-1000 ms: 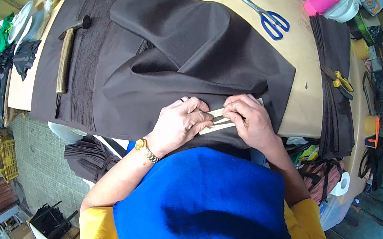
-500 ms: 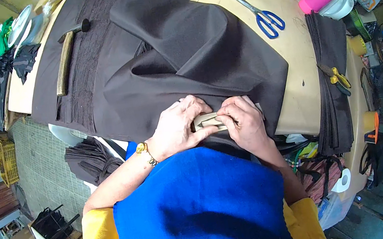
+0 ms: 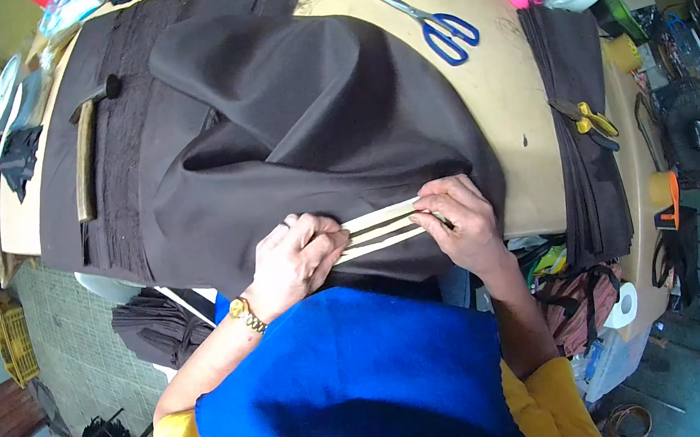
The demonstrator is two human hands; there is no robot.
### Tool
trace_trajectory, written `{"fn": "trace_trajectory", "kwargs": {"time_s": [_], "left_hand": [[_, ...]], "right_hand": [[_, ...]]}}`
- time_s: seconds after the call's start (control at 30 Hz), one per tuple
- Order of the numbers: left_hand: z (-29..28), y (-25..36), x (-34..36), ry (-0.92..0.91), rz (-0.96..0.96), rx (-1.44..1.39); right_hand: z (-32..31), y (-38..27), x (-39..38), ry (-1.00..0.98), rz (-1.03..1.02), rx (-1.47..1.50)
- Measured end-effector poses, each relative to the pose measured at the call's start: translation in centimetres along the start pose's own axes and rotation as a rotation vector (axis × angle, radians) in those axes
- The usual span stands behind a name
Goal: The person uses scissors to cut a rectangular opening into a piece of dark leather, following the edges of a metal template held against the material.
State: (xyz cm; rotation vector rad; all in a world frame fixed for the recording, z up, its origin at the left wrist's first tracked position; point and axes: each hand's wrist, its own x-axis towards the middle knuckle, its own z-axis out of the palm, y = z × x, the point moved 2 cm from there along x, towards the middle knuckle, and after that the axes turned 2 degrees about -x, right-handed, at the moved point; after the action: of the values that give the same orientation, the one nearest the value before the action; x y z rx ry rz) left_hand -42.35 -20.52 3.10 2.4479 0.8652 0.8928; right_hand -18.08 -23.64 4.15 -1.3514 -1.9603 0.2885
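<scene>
From the head view, the person's left hand (image 3: 297,259) and right hand (image 3: 460,221) now sit further apart than half a second ago, when they were bunched close over a short folded bit. Between them stretch two pale cream strips of tape (image 3: 384,228), pulled out long and lying on the near edge of the big dark brown cloth (image 3: 309,133) spread over the tan worktable (image 3: 513,92). The left hand's fingers curl down, pinning the strips' left end against the cloth; the right hand's fingers pinch the right end. The blue-handled scissors (image 3: 438,21) lie on the table beyond, well apart, and the wooden-handled hammer (image 3: 86,150) rests on the cloth's left side, both unmoved.
</scene>
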Motion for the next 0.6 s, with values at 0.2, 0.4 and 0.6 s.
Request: {"fn": "trace_trajectory", "kwargs": {"time_s": [0.2, 0.4, 0.6], "left_hand": [[0.5, -0.5, 0.1, 0.080, 0.041, -0.025], [0.8, -0.9, 0.6, 0.060, -0.068, -0.117], [0.7, -1.0, 0.5, 0.012, -0.004, -0.056]], "right_hand": [[-0.1, 0.4, -0.1, 0.001, -0.008, -0.020], [0.9, -1.7, 1.2, -0.051, -0.030, -0.085], [1.9, 0.1, 0.6, 0.008, -0.006, 0.085]]}}
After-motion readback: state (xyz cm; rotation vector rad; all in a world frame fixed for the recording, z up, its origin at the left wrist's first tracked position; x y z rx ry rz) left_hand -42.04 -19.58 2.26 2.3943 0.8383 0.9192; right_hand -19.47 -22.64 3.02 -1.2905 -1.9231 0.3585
